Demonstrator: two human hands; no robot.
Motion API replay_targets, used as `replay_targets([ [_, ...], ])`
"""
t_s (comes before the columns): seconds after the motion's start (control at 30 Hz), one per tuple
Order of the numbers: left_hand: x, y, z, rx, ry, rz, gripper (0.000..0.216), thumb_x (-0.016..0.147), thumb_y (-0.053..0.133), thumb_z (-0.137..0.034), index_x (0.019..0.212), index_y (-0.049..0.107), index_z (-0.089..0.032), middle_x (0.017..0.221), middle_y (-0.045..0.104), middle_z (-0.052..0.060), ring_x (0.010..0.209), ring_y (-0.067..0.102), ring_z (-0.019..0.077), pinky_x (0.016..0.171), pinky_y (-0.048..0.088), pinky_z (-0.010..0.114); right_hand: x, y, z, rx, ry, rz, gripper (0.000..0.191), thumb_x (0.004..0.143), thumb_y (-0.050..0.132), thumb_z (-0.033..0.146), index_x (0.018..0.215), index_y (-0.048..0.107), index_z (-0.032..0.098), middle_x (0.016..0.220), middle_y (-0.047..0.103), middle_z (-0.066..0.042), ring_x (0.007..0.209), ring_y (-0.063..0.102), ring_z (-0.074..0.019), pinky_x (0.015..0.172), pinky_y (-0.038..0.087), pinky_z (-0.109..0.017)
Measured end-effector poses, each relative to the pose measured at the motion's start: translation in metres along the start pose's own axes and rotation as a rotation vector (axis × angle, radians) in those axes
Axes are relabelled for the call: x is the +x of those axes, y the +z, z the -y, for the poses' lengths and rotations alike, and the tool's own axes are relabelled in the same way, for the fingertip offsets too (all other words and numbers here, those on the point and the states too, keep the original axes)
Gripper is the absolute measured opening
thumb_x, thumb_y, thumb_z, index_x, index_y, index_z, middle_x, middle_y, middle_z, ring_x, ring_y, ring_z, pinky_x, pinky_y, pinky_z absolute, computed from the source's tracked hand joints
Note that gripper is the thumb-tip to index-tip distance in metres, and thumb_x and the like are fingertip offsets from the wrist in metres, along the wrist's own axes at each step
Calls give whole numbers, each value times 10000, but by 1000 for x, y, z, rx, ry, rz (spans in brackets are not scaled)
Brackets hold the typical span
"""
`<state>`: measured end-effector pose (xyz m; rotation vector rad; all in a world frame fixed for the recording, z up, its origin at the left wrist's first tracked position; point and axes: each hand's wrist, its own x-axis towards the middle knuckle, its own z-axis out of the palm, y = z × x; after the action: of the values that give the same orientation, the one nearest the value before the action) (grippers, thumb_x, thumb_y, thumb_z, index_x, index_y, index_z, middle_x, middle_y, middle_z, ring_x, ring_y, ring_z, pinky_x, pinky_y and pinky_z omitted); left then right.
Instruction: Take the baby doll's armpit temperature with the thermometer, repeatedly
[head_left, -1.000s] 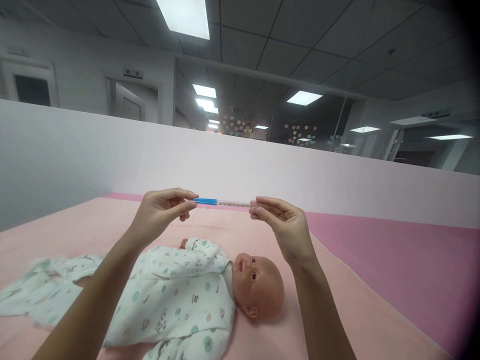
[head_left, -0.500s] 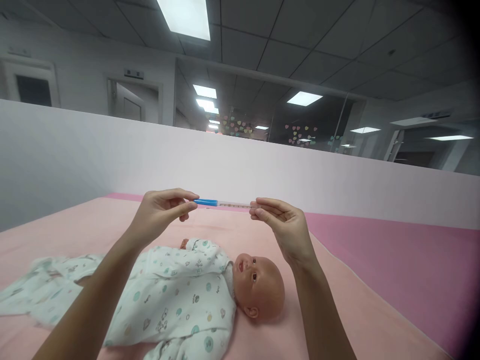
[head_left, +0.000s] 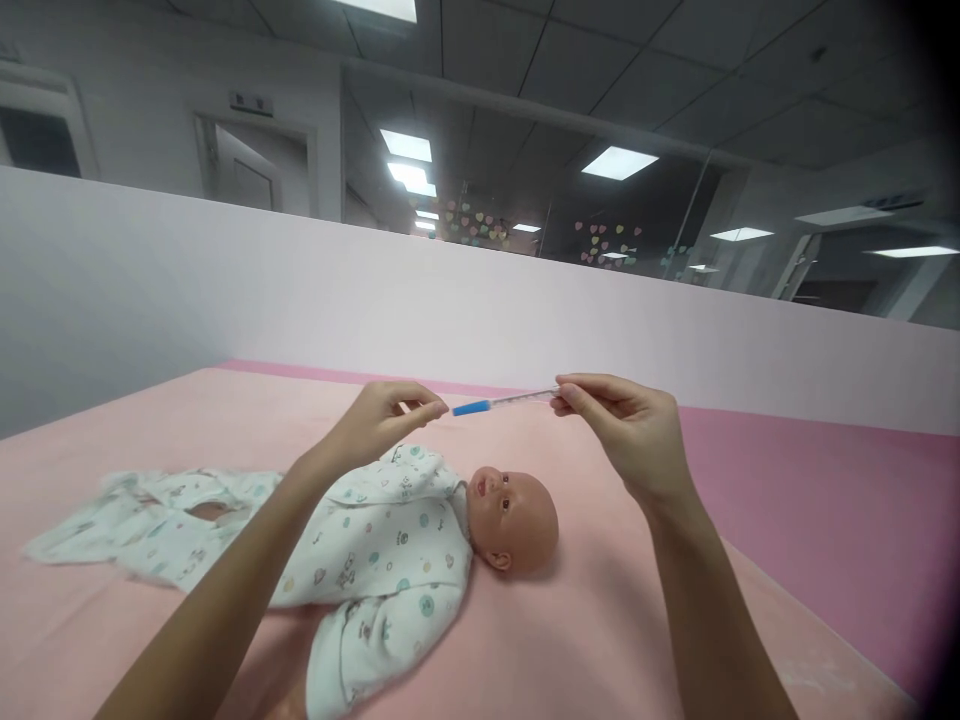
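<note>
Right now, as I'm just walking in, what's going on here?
A person is holding up a slim, clear thermometer-like stick with a blue end. The right hand pinches the clear end, while the left hand is at the blue end, its thumb and finger together; whether they touch it is hard to tell. A doll in a white patterned outfit lies on the pink surface below.

We see a slim, clear, glassy tube [head_left: 523, 397] with a smooth blue plastic end [head_left: 471, 408], a satiny brown plastic doll head [head_left: 525, 525] and matt white printed-cloth clothes [head_left: 401, 570].
</note>
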<state>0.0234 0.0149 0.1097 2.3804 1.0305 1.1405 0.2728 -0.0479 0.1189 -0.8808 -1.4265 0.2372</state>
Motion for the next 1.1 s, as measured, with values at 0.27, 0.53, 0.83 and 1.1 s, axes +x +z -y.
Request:
replay_targets([
  [0.27,-19,73,50,343,61,250,357,804,427,-448,848,692,-212,907,658,72,903,556,227,747,423,299,-65,-88,-49,-489,224,-158,309,684,618,423,818,702,157,686,687,-53,659,655,-199,646,537,-301],
  [0.53,-43,91,73,328,58,153,331,824,411,-415,897,686,-246,867,648,49,806,574,193,648,383,254,-150,-94,-113,-687,232,-59,373,743,486,458,804,693,154,834,703,-100,728,654,-229,692,515,-328],
  [0.83,-58,91,77,159,-4,24,336,832,408,-418,897,684,-238,915,654,41,840,570,188,759,402,267,-187,-78,-120,-1001,393,269,292,791,371,253,752,653,186,740,678,-68,689,616,-186,627,421,-257],
  [1.1,-57,90,77,101,-22,62,316,829,400,-367,896,682,-239,921,671,25,852,572,186,755,397,269,-139,16,-51,-689,249,82,293,829,389,298,929,638,178,886,668,-59,744,599,-153,661,422,-229],
])
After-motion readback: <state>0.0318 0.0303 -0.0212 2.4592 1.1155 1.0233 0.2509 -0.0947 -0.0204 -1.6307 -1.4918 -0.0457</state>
